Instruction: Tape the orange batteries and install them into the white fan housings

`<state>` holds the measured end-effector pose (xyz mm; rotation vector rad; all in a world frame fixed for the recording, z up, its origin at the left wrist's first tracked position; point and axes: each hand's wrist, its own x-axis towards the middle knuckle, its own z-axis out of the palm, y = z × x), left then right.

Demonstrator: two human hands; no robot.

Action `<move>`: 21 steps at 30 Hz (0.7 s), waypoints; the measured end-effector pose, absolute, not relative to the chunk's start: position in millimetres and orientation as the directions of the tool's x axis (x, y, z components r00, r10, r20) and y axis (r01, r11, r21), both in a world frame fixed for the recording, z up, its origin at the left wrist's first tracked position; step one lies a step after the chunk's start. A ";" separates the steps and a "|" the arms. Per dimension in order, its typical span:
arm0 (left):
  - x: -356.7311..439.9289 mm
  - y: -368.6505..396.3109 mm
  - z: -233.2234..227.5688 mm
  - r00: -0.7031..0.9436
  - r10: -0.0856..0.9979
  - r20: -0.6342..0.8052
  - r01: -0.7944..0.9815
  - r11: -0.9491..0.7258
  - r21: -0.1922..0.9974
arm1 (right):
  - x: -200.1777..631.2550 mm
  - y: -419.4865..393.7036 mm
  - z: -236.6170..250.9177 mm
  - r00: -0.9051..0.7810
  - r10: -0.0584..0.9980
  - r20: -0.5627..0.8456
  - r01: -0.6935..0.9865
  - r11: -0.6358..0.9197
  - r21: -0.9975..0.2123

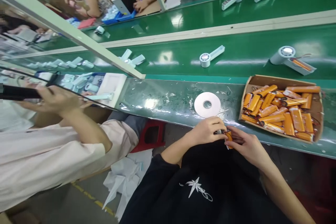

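Observation:
An orange-wrapped battery (229,140) is held low in front of my black shirt, just off the bench edge. My right hand (246,145) pinches it between thumb and fingers. Curled fingers of my left hand (210,131) close on the battery's upper end, where something dark shows; the exact grip is partly hidden. A thin, pale pointed piece (223,112) shows just above my left hand, and I cannot tell whether it is held or lying on the bench. Beyond that hand, a white roll of tape (207,105) lies flat on the bench.
A cardboard box (249,80) of orange batteries stands at the right. Pale blue handheld fans (205,60) lie along the green belt (168,57). A co-worker's arm (86,126) is close on my left, beside a red stool (157,134). A slanting metal post (105,47) crosses the left.

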<state>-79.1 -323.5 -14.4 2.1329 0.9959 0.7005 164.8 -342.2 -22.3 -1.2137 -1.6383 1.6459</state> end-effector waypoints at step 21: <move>-66.6 -310.4 43.9 0.582 0.809 0.080 0.321 -0.319 0.892 | 168.9 -321.9 -16.6 -0.565 0.763 0.316 0.353 0.569 -0.743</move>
